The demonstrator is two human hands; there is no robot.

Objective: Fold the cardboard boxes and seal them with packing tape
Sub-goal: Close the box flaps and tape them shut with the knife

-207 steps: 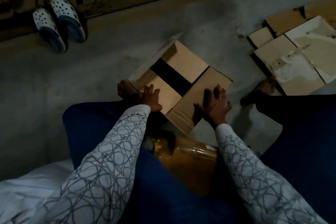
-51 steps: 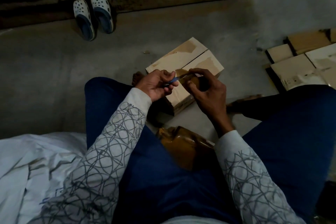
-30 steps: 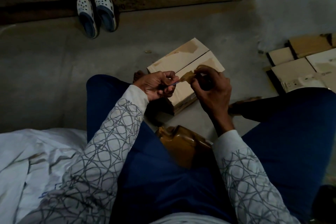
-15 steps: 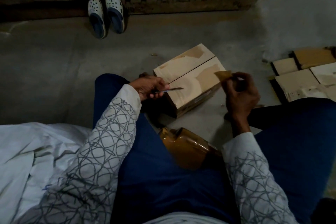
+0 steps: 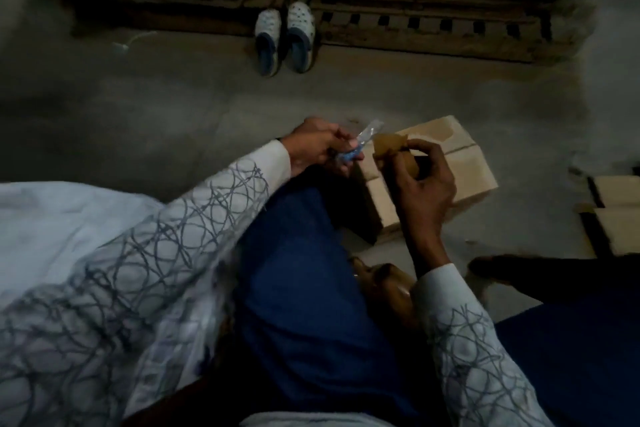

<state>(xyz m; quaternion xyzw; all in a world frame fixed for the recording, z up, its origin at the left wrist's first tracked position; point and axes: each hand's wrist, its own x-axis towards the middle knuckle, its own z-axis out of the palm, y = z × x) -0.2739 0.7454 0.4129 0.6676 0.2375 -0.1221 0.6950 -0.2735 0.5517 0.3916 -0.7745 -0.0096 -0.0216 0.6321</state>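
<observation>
- The work area is a dim concrete floor (image 5: pixel 173 107). A wooden pallet (image 5: pixel 433 28) and a pair of sandals (image 5: pixel 284 40) sit at its far edge.
- The cardboard box (image 5: pixel 464 180) stands on the floor just ahead of the person's knees. Its flaps are folded shut and the centre seam is exposed.
- The right hand (image 5: pixel 424 191) is raised in front of the box. Thumb and fingers pinch a brown tape piece (image 5: pixel 389 146); whether it joins a roll cannot be told.
- The left hand (image 5: pixel 318 149) has its fingers curled round a blue-handled cutter (image 5: pixel 360 146). The tip points at the tape piece, close beside it.
- A brown tape roll (image 5: pixel 384 279) lies between the knees, and flattened cardboard (image 5: pixel 616 215) lies to the right.
- The step in hand is probably preparing tape for the seam. Keep the tape taut and the adhesive side off the fingers. Angle the blade away from the pinching thumb. Centre the strip over the seam, then press from the middle outward.
</observation>
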